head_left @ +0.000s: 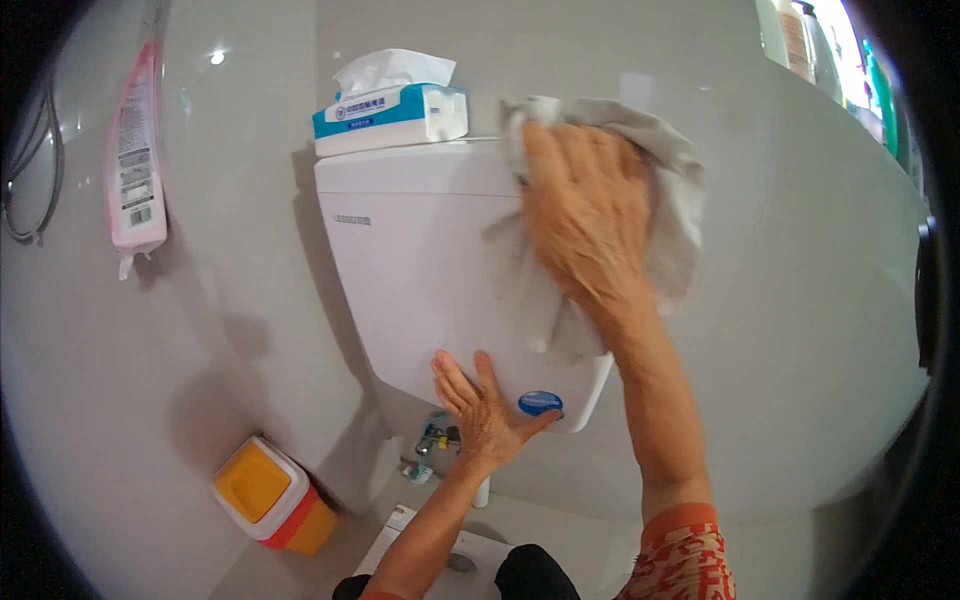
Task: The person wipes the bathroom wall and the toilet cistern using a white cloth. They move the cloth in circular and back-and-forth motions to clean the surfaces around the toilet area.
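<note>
A white wall-mounted toilet tank point(420, 260) fills the middle of the view. My right hand point(585, 215) presses a grey cloth point(675, 215) against the tank's upper right corner, fingers spread over the cloth. My left hand point(480, 405) lies flat, fingers apart, on the tank's lower front, right beside a round blue sticker point(540, 403). On the tank's lid at the left sits a blue and white tissue pack point(390, 110) with a tissue sticking up.
A pink and white tube point(135, 160) hangs on the tiled wall at left, next to dark cables point(35, 170). A white and yellow box point(270, 495) stands on the floor. A metal valve point(437, 440) sits under the tank. Bottles point(800, 40) line a sill at top right.
</note>
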`<control>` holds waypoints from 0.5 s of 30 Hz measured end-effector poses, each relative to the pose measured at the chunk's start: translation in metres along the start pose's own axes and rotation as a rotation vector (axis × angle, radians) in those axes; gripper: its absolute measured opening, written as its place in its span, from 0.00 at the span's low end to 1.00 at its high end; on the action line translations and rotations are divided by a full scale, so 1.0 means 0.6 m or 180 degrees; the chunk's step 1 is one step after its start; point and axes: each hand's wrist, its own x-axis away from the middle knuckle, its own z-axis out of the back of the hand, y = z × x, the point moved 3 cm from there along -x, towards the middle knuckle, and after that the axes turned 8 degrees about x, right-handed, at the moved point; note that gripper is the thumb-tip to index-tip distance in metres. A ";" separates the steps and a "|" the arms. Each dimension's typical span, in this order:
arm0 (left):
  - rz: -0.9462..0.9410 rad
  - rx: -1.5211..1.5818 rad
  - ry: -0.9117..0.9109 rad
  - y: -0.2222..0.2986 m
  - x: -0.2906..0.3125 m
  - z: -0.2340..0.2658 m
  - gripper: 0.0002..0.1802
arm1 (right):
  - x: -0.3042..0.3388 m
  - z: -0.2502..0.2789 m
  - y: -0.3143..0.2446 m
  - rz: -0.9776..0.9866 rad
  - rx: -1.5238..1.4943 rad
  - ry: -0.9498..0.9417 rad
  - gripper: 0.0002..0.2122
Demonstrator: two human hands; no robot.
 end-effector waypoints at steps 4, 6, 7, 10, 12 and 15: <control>0.0175 -0.0050 -0.0106 0.008 -0.003 0.010 0.79 | -0.017 -0.022 -0.021 0.0542 -0.0076 0.0588 0.10; 0.0255 0.0029 -0.0116 0.007 -0.005 0.012 0.79 | -0.013 -0.011 0.003 0.0343 -0.0003 0.0584 0.10; 0.0126 -0.0027 -0.0007 -0.001 -0.004 0.015 0.80 | -0.013 -0.004 0.010 0.0227 -0.0026 0.0608 0.11; -0.0124 -0.0012 0.0187 -0.007 0.004 0.004 0.80 | 0.008 0.017 0.063 -0.0063 -0.0357 0.0443 0.13; -0.0074 0.0033 0.0218 -0.002 0.003 0.005 0.81 | 0.025 0.020 0.084 -0.0276 -0.0664 0.0349 0.15; -0.0032 -0.0007 0.0190 0.000 0.002 0.005 0.81 | 0.062 0.002 0.094 -0.0770 -0.1630 0.0716 0.17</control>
